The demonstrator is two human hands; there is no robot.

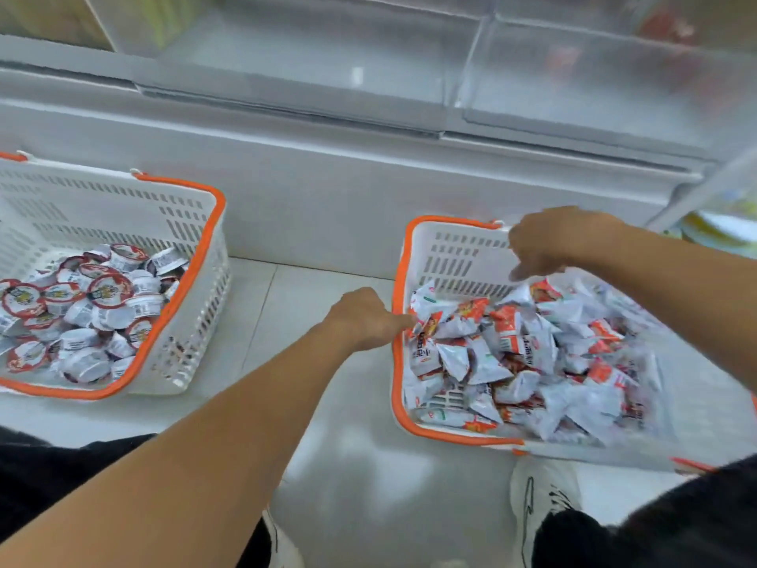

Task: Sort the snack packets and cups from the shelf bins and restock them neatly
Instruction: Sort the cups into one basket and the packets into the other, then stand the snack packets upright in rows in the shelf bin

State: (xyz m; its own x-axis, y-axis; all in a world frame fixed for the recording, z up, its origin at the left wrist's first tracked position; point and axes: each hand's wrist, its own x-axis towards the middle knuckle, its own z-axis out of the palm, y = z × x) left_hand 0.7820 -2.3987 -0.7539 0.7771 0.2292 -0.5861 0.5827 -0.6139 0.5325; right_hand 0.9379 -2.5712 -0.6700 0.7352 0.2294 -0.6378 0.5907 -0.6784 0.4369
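Note:
A white basket with an orange rim (399,280) stands on the floor at the right, full of white and orange snack packets (504,354). My left hand (366,317) is closed on its left rim. My right hand (553,243) is curled over the far rim, gripping the edge of a clear plastic bin (696,412) that lies tilted across the right part of the basket. Blur hides the exact grip. At the left, a second white and orange basket (192,248) holds several small cups with red and white lids (82,305).
Both baskets sit on a pale tiled floor (311,362) in front of a white shelf base (327,190). Clear shelf bins (573,88) run along above it. My knees in black trousers and a white shoe (536,498) are at the bottom edge.

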